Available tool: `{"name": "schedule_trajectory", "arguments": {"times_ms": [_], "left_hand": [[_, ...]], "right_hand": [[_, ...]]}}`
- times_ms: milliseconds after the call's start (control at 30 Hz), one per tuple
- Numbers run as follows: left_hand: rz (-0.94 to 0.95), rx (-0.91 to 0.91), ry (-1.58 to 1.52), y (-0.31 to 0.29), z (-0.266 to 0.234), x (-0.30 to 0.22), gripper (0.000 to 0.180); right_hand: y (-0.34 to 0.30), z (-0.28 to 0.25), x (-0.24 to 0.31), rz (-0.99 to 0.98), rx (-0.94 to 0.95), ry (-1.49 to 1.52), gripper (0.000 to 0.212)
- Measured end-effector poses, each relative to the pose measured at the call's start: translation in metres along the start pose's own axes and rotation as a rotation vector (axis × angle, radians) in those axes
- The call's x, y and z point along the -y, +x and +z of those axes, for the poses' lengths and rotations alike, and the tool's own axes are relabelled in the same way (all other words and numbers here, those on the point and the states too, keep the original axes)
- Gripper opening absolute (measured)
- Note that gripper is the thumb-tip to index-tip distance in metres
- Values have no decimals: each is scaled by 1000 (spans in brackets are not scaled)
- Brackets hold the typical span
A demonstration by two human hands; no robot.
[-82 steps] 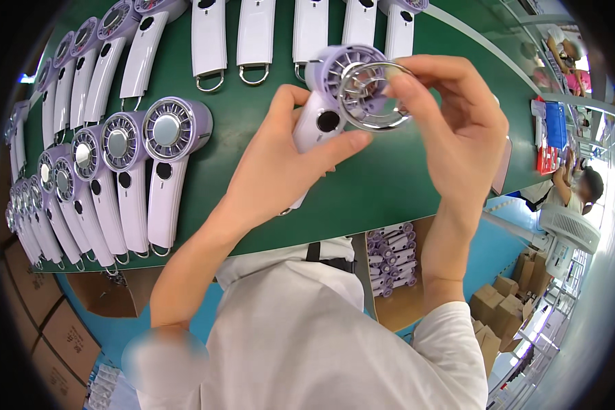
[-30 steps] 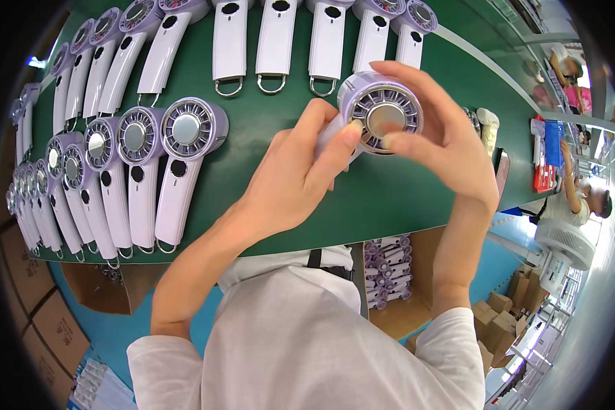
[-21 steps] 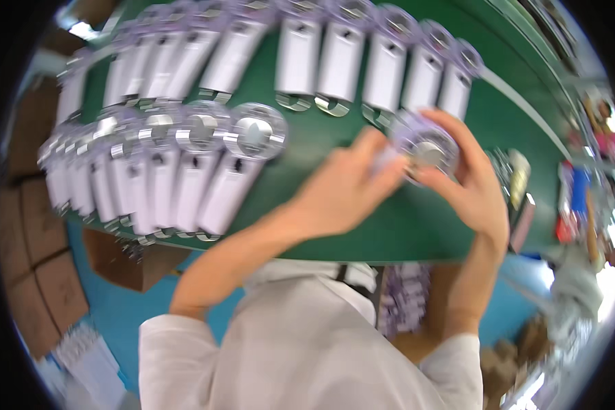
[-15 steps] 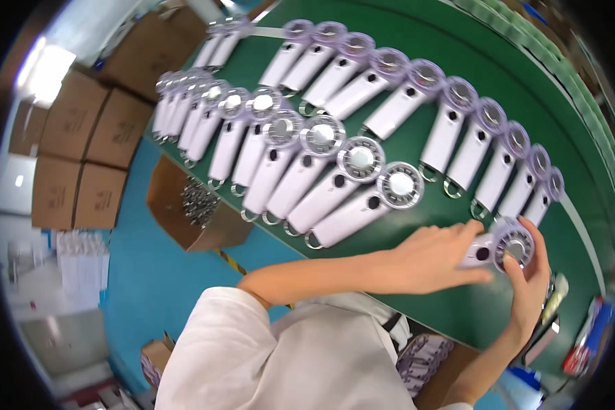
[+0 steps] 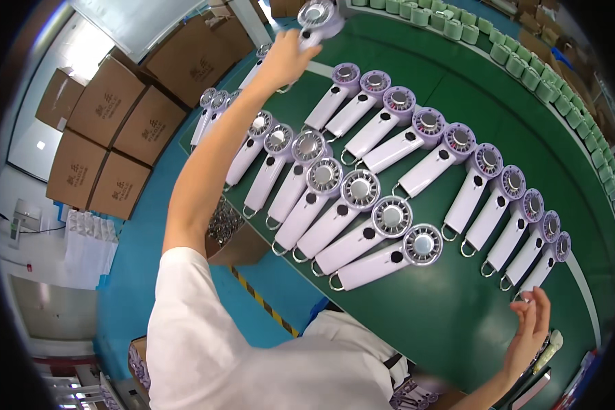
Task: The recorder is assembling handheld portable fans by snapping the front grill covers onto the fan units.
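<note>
My left hand (image 5: 283, 60) is stretched far out to the upper left and grips a lilac handheld fan (image 5: 317, 15) by its handle, above the far end of the green belt (image 5: 451, 307). Two rows of the same lilac fans (image 5: 362, 225) lie side by side on the belt, round heads up and handles toward me. My right hand (image 5: 531, 329) hovers open at the lower right, fingers apart, holding nothing, just past the last fans of the back row (image 5: 547, 256).
Several pale green round parts (image 5: 526, 68) line the far edge of the belt. Stacked cardboard boxes (image 5: 109, 130) stand on the blue floor at the left. An open box of metal rings (image 5: 224, 222) sits beside the belt's near edge.
My view swung left. My left hand carried the fan from in front of me out to the far left end of the belt. My right hand let go of it and now hangs open.
</note>
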State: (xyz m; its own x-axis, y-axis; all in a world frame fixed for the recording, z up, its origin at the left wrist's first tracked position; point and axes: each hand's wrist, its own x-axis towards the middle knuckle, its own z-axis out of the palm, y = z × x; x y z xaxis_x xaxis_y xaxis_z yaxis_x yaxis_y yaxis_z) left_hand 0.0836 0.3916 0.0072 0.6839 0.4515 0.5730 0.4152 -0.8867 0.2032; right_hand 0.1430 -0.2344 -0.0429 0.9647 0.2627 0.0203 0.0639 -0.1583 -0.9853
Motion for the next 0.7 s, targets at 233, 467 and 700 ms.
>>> {"name": "schedule_trajectory", "arguments": {"times_ms": [233, 467, 700], "left_hand": [[-133, 380, 23, 5, 86, 100, 51], [-175, 393, 188, -5, 102, 120, 64], [-110, 312, 285, -17, 78, 124, 62]], "right_hand": [[-2, 19, 0, 102, -5, -14, 27], [7, 32, 8, 110, 5, -53, 26], [11, 44, 14, 117, 47, -106, 22]]}}
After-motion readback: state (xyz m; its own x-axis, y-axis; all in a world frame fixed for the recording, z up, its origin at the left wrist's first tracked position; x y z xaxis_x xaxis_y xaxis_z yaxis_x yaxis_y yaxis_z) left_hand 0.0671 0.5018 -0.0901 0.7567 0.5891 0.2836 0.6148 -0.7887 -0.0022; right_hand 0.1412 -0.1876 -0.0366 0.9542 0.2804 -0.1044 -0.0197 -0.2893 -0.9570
